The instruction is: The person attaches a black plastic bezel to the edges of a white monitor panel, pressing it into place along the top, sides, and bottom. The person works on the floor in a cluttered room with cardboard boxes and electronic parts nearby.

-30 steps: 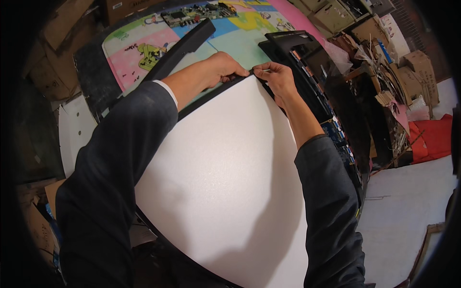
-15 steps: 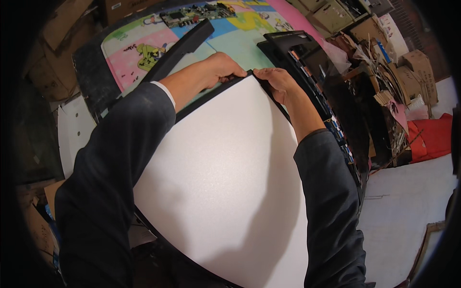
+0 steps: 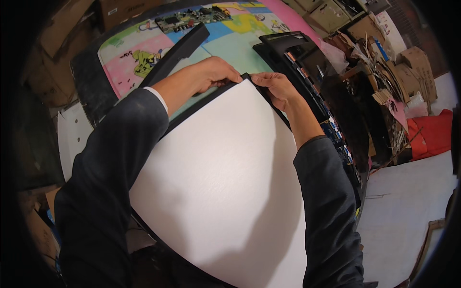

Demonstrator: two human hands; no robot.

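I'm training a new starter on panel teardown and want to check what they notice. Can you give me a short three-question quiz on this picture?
1. True or false: both hands meet at the far corner of the white sheet.
2. Which lies on the colourful mat beyond the hands? A) a green circuit board B) a hammer C) a cup
3. Fill in: the white sheet sits inside a thin ____ frame.

Key:
1. True: the left hand and the right hand both grip the black frame at that corner.
2. A: the circuit board lies at the mat's far edge.
3. black
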